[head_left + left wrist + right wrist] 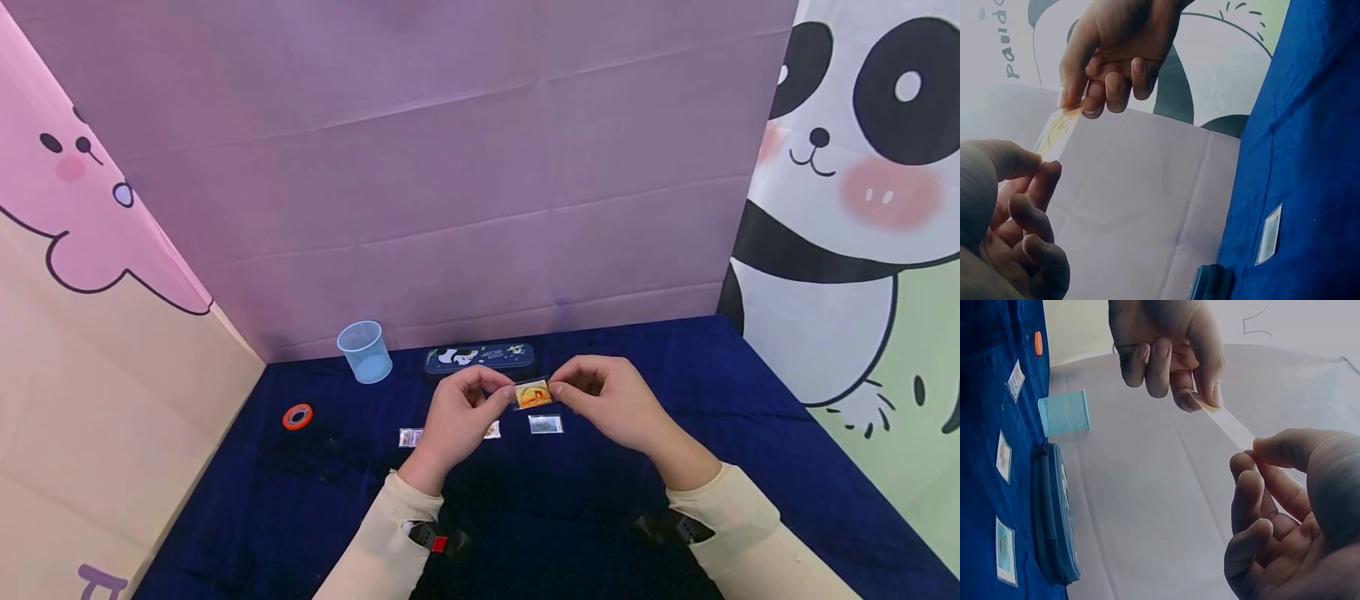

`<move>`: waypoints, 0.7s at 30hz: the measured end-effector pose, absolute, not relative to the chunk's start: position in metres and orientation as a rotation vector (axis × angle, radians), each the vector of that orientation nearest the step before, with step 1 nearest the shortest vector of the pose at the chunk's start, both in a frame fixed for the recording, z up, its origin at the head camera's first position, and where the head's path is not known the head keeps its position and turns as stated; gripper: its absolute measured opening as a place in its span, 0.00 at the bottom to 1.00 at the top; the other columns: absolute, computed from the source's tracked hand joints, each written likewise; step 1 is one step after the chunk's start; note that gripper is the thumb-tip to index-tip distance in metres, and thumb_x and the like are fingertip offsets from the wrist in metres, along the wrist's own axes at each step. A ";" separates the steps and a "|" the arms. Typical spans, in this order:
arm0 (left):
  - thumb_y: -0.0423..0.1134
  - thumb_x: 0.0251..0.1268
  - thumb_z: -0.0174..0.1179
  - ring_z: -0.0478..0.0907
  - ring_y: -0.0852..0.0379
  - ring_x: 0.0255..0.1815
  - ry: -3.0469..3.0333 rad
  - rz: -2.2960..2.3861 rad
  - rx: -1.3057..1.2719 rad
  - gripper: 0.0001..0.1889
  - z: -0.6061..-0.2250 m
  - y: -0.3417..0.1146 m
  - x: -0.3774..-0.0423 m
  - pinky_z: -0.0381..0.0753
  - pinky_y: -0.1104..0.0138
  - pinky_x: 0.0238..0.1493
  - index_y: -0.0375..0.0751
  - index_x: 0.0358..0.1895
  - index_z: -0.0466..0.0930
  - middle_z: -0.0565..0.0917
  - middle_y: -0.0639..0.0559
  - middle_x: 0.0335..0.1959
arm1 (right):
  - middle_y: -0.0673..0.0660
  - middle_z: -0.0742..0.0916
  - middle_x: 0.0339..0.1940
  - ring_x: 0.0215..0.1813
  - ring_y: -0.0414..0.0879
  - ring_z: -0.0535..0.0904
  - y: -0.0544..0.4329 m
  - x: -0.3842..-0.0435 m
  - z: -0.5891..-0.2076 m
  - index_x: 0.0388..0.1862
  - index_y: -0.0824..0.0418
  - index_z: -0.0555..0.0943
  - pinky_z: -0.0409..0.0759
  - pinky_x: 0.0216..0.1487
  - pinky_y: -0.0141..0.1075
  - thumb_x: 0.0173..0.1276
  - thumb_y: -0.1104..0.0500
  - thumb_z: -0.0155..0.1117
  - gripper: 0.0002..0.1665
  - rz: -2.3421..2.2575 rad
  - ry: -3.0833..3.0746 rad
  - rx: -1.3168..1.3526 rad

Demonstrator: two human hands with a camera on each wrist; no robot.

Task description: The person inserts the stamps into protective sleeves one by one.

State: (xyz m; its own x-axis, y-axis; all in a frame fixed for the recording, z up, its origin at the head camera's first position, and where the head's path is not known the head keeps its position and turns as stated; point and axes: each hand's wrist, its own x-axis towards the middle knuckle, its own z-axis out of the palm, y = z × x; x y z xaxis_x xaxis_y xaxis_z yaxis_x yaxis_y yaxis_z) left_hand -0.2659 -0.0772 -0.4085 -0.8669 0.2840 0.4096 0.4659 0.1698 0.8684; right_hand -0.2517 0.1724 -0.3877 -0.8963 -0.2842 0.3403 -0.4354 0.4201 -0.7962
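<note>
A small yellow-orange picture card (pixel 533 393) in a clear sleeve is stretched between both hands, raised above the dark blue cloth. My left hand (pixel 467 414) pinches its left end between thumb and forefinger. At the opposite end, the thumb and forefinger of my right hand (pixel 611 406) pinch it too. Below on the cloth lie a card with a bluish-green picture (pixel 545 424), another card (pixel 492 430) partly hidden by the left hand, and a third card (pixel 410 437) farther left. All three show in the right wrist view.
Behind the hands stands a dark blue pencil case (pixel 480 358) with a panda print. A light blue mesh cup (pixel 364 352) is left of it, and an orange tape roll (pixel 297 417) lies farther left. A purple cloth wall (pixel 480 208) closes off the back.
</note>
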 end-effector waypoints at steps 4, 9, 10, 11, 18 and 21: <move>0.40 0.74 0.67 0.67 0.59 0.18 -2.290 -1.777 -0.727 0.04 -0.413 -0.073 -0.268 0.67 0.69 0.19 0.46 0.43 0.89 0.83 0.53 0.32 | 0.53 0.87 0.34 0.31 0.50 0.79 0.176 -0.253 -0.389 0.45 0.52 0.88 0.80 0.31 0.38 0.77 0.56 0.69 0.04 1.453 -2.530 0.599; 0.41 0.74 0.67 0.65 0.59 0.18 -2.315 -1.790 -0.696 0.03 -0.419 -0.069 -0.271 0.66 0.69 0.19 0.47 0.43 0.89 0.83 0.54 0.33 | 0.53 0.86 0.31 0.29 0.50 0.79 0.182 -0.256 -0.390 0.44 0.53 0.88 0.78 0.29 0.38 0.77 0.55 0.69 0.04 1.422 -2.520 0.563; 0.41 0.74 0.67 0.65 0.59 0.18 -2.321 -1.793 -0.693 0.03 -0.420 -0.068 -0.272 0.66 0.69 0.19 0.47 0.43 0.89 0.83 0.55 0.34 | 0.52 0.85 0.31 0.29 0.50 0.79 0.183 -0.258 -0.390 0.44 0.53 0.88 0.78 0.29 0.38 0.77 0.55 0.69 0.04 1.416 -2.516 0.556; 0.40 0.74 0.67 0.65 0.60 0.18 -2.328 -1.790 -0.693 0.03 -0.422 -0.066 -0.273 0.66 0.69 0.19 0.47 0.42 0.89 0.83 0.55 0.34 | 0.52 0.85 0.30 0.29 0.50 0.79 0.185 -0.259 -0.390 0.44 0.53 0.88 0.78 0.28 0.38 0.77 0.55 0.69 0.04 1.410 -2.513 0.548; 0.40 0.74 0.67 0.65 0.60 0.19 -2.359 -1.770 -0.696 0.02 -0.429 -0.054 -0.277 0.65 0.70 0.21 0.48 0.43 0.88 0.83 0.57 0.35 | 0.55 0.85 0.32 0.31 0.51 0.79 0.198 -0.272 -0.398 0.46 0.55 0.88 0.79 0.31 0.38 0.78 0.54 0.68 0.06 1.379 -2.520 0.468; 0.40 0.74 0.67 0.65 0.60 0.19 -2.369 -1.777 -0.688 0.02 -0.430 -0.048 -0.277 0.65 0.69 0.21 0.49 0.43 0.88 0.83 0.57 0.35 | 0.56 0.86 0.34 0.32 0.52 0.80 0.202 -0.278 -0.403 0.46 0.55 0.88 0.79 0.32 0.39 0.78 0.53 0.67 0.08 1.386 -2.523 0.429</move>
State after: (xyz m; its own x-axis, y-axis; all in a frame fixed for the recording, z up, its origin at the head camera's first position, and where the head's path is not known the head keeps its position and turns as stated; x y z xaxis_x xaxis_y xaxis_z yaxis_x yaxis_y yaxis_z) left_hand -0.2770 -0.0482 -0.4305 -0.8927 0.2925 0.3428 0.4110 0.2163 0.8856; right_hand -0.2781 0.2024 -0.4030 -0.9306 -0.1430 0.3369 -0.3610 0.5094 -0.7811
